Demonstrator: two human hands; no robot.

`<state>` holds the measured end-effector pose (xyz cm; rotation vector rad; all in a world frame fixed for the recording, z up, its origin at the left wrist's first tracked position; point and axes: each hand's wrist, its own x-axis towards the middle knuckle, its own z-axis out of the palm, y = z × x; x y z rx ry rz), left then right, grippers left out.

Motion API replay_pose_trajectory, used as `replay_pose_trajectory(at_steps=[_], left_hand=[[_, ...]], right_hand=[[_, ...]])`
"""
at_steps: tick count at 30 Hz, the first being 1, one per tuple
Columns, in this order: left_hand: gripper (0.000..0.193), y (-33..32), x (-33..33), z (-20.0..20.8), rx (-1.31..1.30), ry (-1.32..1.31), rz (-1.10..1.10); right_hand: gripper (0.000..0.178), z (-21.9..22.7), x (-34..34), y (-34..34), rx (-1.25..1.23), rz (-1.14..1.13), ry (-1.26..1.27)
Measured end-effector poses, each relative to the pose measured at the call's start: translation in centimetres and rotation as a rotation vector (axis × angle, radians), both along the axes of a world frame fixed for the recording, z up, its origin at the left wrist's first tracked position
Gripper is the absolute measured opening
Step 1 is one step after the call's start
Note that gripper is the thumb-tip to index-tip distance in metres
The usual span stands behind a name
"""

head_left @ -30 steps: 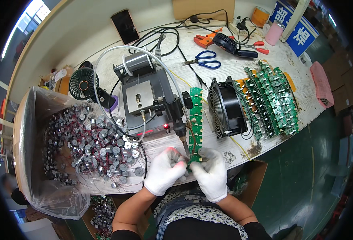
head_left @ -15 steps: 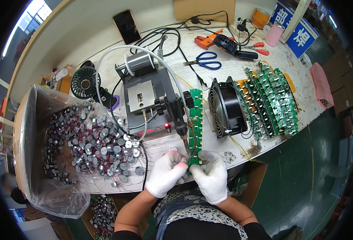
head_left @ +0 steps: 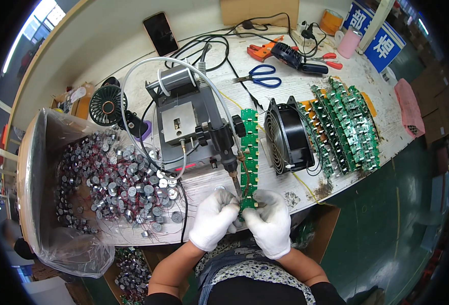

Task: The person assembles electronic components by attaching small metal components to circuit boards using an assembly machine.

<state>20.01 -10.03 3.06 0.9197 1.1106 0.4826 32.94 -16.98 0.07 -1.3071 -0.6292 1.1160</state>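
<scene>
A long green circuit board strip [head_left: 250, 147] lies on the bench, running away from me beside a soldering machine [head_left: 183, 122]. The soldering iron [head_left: 234, 175] on its arm points down at the strip's near end. My right hand [head_left: 270, 223], in a white glove, pinches that near end from the right. From the left, my white-gloved left hand [head_left: 211, 221] is closed close to the iron's tip, thumb and fingers together. Whatever it pinches is hidden by the glove. A round metal part [head_left: 219, 188] sits partly behind the left hand.
Many small round motors [head_left: 133, 188] with wires fill the left side, beside a plastic-lined box [head_left: 36, 168]. A black fan [head_left: 288, 134] stands right of the strip, then stacked circuit boards [head_left: 344, 127]. Scissors [head_left: 260, 77], pliers [head_left: 265, 50] and cables lie at the back.
The strip has slid slightly away from me. The red light on the soldering machine's front and the red glow on my left glove are gone. Both hands stay almost in place.
</scene>
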Motion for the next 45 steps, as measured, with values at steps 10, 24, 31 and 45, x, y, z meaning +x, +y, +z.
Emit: replay_pose_trajectory(at_steps=[10, 24, 31, 45], left_hand=[[0.010, 0.0, 0.1, 0.6, 0.005, -0.015, -0.009], [0.007, -0.2, 0.1, 0.2, 0.033, -0.054, 0.023], [0.007, -0.3, 0.1, -0.3, 0.095, -0.023, 0.032], [0.019, -0.9, -0.4, -1.0, 0.007, -0.003, -0.082]], right_hand=[[0.033, 0.0, 0.0, -0.1, 0.092, -0.039, -0.123], [0.034, -0.4, -0.4, -0.2, 0.183, -0.083, -0.397], [0.034, -0.4, -0.4, -0.1, 0.130, -0.067, -0.332], [0.042, 0.6, 0.4, -0.8, -0.034, 0.053, 0.120]])
